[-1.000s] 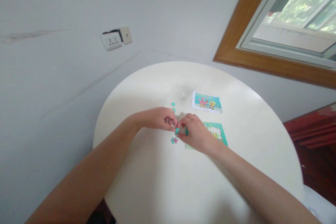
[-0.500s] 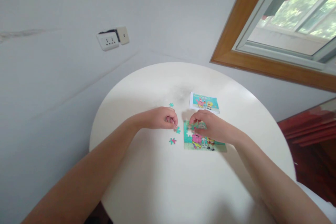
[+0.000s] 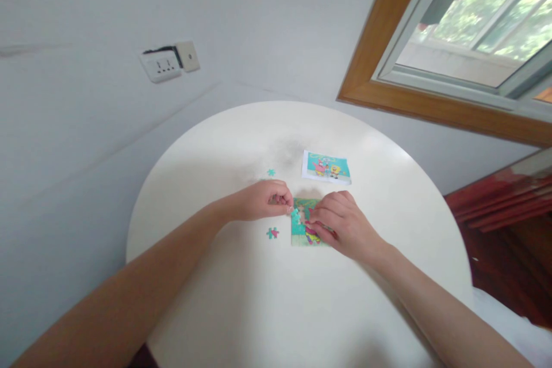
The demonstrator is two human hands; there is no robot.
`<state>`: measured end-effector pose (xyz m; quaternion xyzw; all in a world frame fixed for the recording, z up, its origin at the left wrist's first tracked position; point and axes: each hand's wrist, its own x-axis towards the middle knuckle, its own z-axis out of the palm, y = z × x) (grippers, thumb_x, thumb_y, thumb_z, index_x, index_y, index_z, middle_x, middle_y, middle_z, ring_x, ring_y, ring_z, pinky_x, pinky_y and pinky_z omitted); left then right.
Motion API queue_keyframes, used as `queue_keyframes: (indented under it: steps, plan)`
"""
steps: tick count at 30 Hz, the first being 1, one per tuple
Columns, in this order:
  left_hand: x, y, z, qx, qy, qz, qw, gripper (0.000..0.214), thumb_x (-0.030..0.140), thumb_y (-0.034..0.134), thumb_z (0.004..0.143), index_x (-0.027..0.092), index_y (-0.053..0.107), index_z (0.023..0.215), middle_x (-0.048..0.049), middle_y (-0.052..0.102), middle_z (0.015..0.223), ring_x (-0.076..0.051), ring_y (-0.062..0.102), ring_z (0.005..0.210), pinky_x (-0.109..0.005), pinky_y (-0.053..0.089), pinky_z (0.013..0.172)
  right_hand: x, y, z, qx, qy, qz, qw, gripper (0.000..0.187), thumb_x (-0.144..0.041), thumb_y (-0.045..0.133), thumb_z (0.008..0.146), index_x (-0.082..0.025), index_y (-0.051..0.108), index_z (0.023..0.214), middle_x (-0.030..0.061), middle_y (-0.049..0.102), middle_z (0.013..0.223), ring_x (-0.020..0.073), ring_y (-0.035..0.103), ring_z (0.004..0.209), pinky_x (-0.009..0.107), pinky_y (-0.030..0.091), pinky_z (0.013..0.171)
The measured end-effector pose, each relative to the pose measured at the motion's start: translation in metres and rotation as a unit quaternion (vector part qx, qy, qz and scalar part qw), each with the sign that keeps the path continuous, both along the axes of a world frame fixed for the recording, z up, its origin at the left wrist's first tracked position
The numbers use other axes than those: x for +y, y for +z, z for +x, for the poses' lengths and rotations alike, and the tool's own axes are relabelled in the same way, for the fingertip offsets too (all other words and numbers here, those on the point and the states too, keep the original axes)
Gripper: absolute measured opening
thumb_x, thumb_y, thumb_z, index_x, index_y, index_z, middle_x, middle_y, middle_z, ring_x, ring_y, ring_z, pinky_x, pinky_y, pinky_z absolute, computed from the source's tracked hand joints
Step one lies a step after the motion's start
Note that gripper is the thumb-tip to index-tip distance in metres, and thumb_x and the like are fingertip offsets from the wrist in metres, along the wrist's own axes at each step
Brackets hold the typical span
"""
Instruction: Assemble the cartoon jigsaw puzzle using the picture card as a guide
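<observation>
A small cartoon jigsaw puzzle [image 3: 301, 234] lies on the round white table [image 3: 241, 299]. My right hand [image 3: 340, 224] rests on top of the puzzle, fingers curled and pressing near its left edge. My left hand [image 3: 264, 200] is curled just left of the puzzle, fingertips pinched at a teal piece [image 3: 295, 213] by the puzzle's upper left corner. Two loose teal pieces lie on the table: one [image 3: 272, 233] below my left hand, another [image 3: 271, 172] beyond it.
A printed reference picture [image 3: 326, 167] of the same cartoon lies farther back on the table. A wall socket [image 3: 160, 65] sits on the grey wall. A wood-framed window [image 3: 431, 103] is at the upper right, and dark red flooring [image 3: 509, 213] shows to the right.
My right hand slid from the puzzle's top edge down over its middle and left side, covering most of it. My left hand moved in to the puzzle's corner, where a teal piece now sits.
</observation>
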<state>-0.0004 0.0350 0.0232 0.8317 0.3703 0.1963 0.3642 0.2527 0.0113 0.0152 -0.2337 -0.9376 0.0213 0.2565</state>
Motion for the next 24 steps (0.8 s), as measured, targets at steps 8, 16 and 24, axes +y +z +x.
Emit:
queue_keyframes:
  steps: [8, 16, 24]
  plan:
    - [-0.0048, -0.0002, 0.0093, -0.033, -0.007, -0.026, 0.999, 0.026, 0.04, 0.055, 0.086, 0.016, 0.063, 0.082, -0.0011, 0.059, 0.082, -0.014, 0.054, 0.078, -0.024, 0.042, 0.072, -0.0047, 0.0028, 0.0003, -0.027, -0.001, 0.041, 0.999, 0.014, -0.03, 0.054, 0.096, -0.023, 0.065, 0.102, 0.0049, 0.071, 0.097, 0.0188, 0.059, 0.092, 0.037, 0.038, 0.083]
    - [-0.0065, 0.003, 0.0103, -0.049, -0.013, -0.026, 0.998, 0.024, 0.036, 0.053, 0.087, 0.015, 0.064, 0.084, -0.0017, 0.06, 0.084, -0.014, 0.056, 0.078, -0.025, 0.042, 0.073, -0.0071, -0.0025, -0.0004, 0.061, 0.001, 0.014, 0.998, 0.015, -0.025, 0.06, 0.092, -0.026, 0.071, 0.101, 0.0031, 0.077, 0.099, 0.0174, 0.068, 0.092, 0.037, 0.041, 0.082]
    - [-0.008, 0.0073, 0.0089, -0.058, -0.033, -0.016, 0.998, 0.022, 0.032, 0.052, 0.089, 0.015, 0.066, 0.088, -0.0026, 0.061, 0.087, -0.014, 0.056, 0.079, -0.024, 0.042, 0.073, -0.0045, 0.0056, -0.0031, 0.153, 0.005, -0.082, 0.985, 0.019, -0.028, 0.056, 0.093, -0.025, 0.074, 0.087, 0.0045, 0.078, 0.088, 0.0174, 0.073, 0.085, 0.035, 0.048, 0.078]
